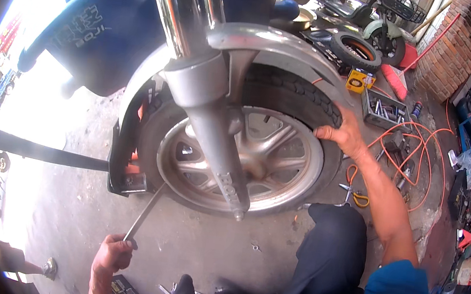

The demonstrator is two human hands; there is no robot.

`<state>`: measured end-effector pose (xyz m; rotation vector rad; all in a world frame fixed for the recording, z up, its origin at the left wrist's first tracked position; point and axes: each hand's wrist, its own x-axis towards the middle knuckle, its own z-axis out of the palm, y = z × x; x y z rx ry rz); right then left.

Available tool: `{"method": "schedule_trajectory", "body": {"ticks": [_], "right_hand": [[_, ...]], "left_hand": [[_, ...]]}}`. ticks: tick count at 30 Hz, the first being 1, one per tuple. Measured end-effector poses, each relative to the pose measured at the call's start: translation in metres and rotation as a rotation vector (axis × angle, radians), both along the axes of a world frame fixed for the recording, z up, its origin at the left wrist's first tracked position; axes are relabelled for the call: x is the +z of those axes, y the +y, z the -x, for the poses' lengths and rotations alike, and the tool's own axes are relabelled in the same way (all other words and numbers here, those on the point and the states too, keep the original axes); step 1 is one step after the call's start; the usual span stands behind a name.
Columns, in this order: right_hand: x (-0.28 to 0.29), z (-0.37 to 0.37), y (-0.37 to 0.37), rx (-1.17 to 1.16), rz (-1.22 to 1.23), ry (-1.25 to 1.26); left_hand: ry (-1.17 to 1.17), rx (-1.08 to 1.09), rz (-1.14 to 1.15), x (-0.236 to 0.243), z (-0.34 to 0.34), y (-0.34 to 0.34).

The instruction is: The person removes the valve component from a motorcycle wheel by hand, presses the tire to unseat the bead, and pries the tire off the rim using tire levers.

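A motorcycle's front wheel [253,169] with spoked alloy rim sits under a silver fender [285,42], beside the grey fork leg [214,127]. My left hand [114,252] is closed round the lower end of a long thin metal tire lever [144,213]. The lever slants up to the right, and its far tip meets the tire near the rim's lower left edge. My right hand [346,132] grips the black tire [288,95] at its upper right, thumb on the sidewall and fingers over the tread, partly hidden.
An orange hose [419,162] coils at the right by scissors [357,197] and a metal tool box [386,109]. A loose tire [357,49] lies behind. A black bar [43,151] reaches in from the left. A dark box [129,293] lies beside my left forearm.
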<state>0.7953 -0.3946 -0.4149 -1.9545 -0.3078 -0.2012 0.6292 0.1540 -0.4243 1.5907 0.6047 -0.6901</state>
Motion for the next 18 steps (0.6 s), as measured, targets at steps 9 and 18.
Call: {"method": "schedule_trajectory", "body": {"ticks": [9,18], "right_hand": [[-0.012,0.002,-0.002,0.01,-0.072,0.027],[-0.028,0.018,-0.008,-0.122,0.005,-0.061]], "left_hand": [[0.109,0.273,-0.015,0.038,0.017,-0.076],[0.067,0.501,-0.064,0.03,0.027,-0.156]]}}
